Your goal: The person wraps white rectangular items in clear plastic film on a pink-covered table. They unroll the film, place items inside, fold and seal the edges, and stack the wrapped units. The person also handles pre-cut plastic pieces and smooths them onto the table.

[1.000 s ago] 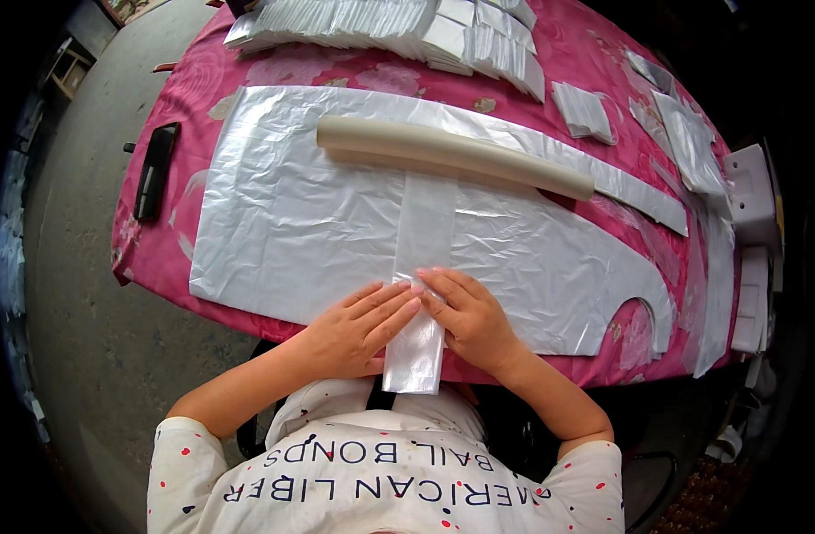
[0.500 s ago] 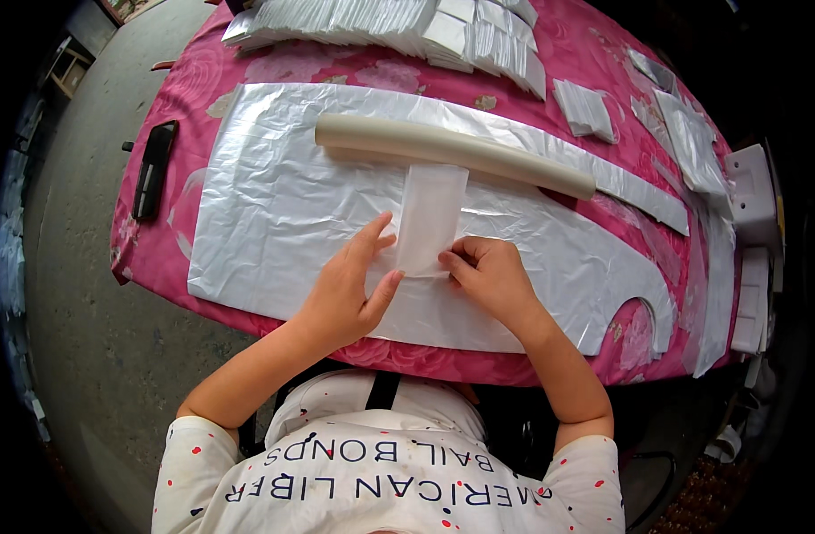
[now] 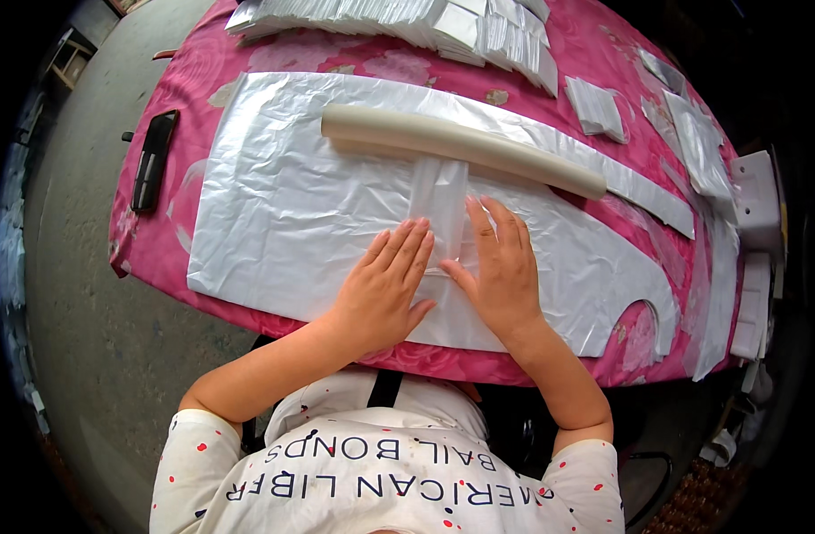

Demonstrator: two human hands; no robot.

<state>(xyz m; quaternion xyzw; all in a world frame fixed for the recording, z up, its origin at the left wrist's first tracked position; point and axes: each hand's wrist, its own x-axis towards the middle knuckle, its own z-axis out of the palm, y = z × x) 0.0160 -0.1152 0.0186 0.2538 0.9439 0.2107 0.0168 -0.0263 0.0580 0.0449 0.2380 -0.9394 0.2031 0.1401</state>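
A translucent plastic sleeve [image 3: 441, 191] lies on a large silvery-white plastic sheet [image 3: 265, 187], its far end by a beige tube [image 3: 461, 148]. My left hand [image 3: 385, 278] rests flat over the sleeve's left side, fingers stretched forward. On the other side, my right hand [image 3: 503, 267] is open, fingers spread, its thumb at the sleeve's right edge. A thin see-through layer appears to run between the hands toward the front edge; its exact outline is hard to make out.
A pink flowered cloth [image 3: 389, 67] covers the table. Several rows of folded white plastic packets [image 3: 381, 25] lie at the back, with a smaller stack [image 3: 594, 109] to their right. A black phone [image 3: 154, 162] lies at left, white plastic containers [image 3: 756, 200] at far right.
My right hand has let go of the sleeve's near edge and spread its fingers. My left hand has moved right and come down flat over the sleeve. The sleeve's near part looks unfolded toward me.
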